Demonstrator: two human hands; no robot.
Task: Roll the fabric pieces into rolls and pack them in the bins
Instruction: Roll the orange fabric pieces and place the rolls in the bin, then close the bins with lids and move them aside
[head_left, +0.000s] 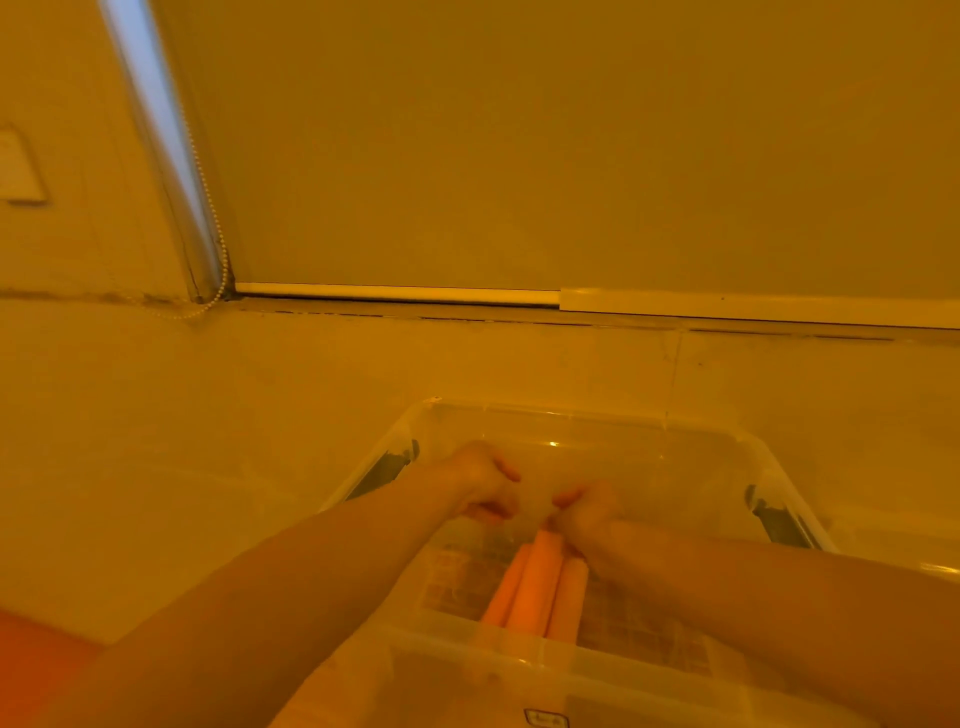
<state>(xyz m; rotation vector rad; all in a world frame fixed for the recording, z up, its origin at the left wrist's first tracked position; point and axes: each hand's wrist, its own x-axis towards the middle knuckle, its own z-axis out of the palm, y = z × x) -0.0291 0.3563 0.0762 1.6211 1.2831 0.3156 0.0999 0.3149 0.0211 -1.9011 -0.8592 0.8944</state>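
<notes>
Right hand (584, 512) curled at far ends of fabric rolls (537, 590) in clear bin (779, 467) — grasp unconfirmed. Left hand (480, 480) curled, apparently empty. Risk: unrolling on release — loose ends.

left hand (480, 480), right hand (587, 512), fingers curled

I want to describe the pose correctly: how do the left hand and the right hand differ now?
The left hand is curled above the bin floor and holds nothing visible; the right hand touches the far end of the orange fabric rolls. The left is farther from them. Both are inside the clear plastic bin.
</notes>
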